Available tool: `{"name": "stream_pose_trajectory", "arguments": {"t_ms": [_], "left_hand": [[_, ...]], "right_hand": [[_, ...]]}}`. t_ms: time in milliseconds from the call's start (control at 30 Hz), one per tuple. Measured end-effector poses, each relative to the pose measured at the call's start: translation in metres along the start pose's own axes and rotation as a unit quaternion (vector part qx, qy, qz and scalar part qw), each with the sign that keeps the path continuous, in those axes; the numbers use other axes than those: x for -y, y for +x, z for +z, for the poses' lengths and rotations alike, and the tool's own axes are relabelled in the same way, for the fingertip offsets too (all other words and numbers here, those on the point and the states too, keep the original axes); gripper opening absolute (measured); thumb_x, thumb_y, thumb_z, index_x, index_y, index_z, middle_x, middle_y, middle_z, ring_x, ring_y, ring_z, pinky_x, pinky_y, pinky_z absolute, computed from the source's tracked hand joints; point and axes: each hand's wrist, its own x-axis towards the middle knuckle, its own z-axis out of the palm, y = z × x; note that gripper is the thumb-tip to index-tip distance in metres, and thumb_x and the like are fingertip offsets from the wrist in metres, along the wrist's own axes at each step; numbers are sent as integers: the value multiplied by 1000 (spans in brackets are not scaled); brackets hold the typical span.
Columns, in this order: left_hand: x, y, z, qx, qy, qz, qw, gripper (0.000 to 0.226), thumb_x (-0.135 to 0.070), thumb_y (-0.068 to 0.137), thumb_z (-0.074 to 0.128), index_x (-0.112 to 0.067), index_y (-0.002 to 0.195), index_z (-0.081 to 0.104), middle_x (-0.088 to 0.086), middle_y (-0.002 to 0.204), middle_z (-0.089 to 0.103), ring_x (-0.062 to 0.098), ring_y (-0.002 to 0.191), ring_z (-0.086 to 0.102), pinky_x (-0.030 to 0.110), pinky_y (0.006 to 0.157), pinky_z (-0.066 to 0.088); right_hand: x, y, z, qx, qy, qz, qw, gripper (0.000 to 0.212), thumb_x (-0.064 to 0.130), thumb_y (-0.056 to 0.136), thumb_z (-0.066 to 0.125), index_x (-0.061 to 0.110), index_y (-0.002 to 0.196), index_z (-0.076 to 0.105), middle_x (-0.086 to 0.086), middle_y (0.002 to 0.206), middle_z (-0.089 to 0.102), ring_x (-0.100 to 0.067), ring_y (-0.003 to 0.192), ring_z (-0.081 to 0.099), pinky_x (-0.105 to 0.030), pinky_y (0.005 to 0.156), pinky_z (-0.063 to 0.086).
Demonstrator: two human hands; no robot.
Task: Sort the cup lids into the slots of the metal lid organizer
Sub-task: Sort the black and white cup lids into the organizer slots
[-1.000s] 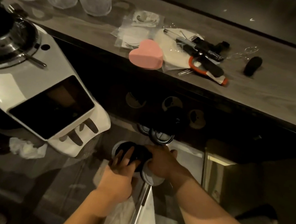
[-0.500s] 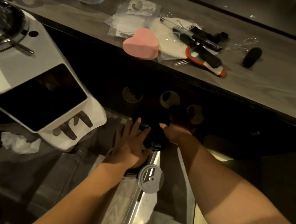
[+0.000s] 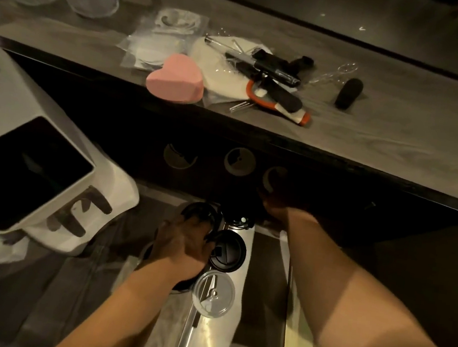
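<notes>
Our left grip (image 3: 184,242) is curling down over a stack of black lids (image 3: 199,212), fingers narrow and wrapped around its rim, where half a second ago that hand was lying flat and spread across the same spot. Our right grip (image 3: 278,206) is reaching deep under the overhang of the upper surface (image 3: 367,137), and it is too dark there for us to tell whether it is pinching a lid or hanging empty. A second ago both hands were working together nearer to us around a dark lid; now they are splitting, right hand forward into the shadow, left hand staying on the stack.

We are reading that as one lid being delivered toward the far slots while the next batch is being steadied, so the sorting is under way but far from finished.

Relative to the left grip, a single black lid (image 3: 226,253) is sitting just to its right, touching or nearly touching the fingertips, on the metal lid organizer (image 3: 247,234). A clear lid (image 3: 213,293) is lying nearer to us on the same metal run, just beside the left wrist and untouched. Three pale round lids (image 3: 239,161) are showing in the dark recess beyond, the rightmost just above the right hand.
</notes>
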Motion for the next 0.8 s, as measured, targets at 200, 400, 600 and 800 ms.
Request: {"name": "stream_pose_trajectory", "arguments": {"t_ms": [200,400,600,800], "left_hand": [[-9,-21,3,25,-15,-13,999,41,-47,101,42,-38,141,42,-9,152,36,20,138,35,40,115,28],[0,-31,14,-28,-56,-10,998,42,-50,98,46,-36,137,49,-8,145,46,18,134,41,37,113,31],[13,-41,26,-60,-54,35,996,35,-53,93,44,-36,120,59,-9,122,59,17,112,55,34,93,41],[10,-52,29,-60,-34,18,997,33,-52,87,45,-35,110,62,-8,112,63,22,111,57,37,97,44]], "right_hand": [[22,-62,24,-21,-140,-72,987,59,61,95,40,35,149,36,-5,152,43,-31,141,36,-56,116,18],[61,-53,21,-80,-121,-108,984,63,55,94,48,37,152,30,-5,162,19,-36,149,11,-63,118,6],[56,-58,34,147,178,-27,973,60,58,87,64,24,135,56,-15,146,51,-34,128,54,-51,108,42],[57,-91,56,-14,-154,-99,983,69,70,90,39,35,149,31,-8,158,30,-38,144,25,-68,110,16]]}}
